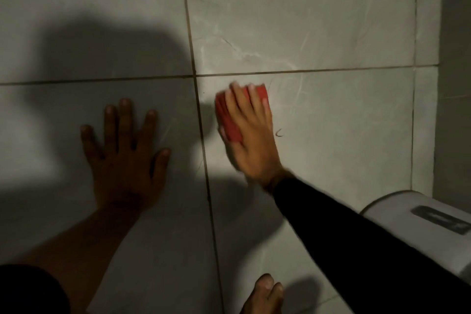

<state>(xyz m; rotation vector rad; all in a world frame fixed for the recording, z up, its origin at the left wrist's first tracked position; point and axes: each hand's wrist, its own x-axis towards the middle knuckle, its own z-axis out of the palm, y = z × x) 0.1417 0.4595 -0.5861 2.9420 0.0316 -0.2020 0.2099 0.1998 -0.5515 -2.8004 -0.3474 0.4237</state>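
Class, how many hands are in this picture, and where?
2. The left hand lies spread flat on the shadowed grey floor tile; the right hand presses a red rectangular sponge onto the neighbouring tile. None looks hidden.

From here, the person's right hand [251,140] comes out of a long, close-fitting black fabric sleeve [356,237] that ends at the wrist, just behind the fingers. Behind the left hand [125,158] the forearm is uncovered. A second black sleeve [30,288] begins far back from those fingers. One bare foot [265,296] shows.
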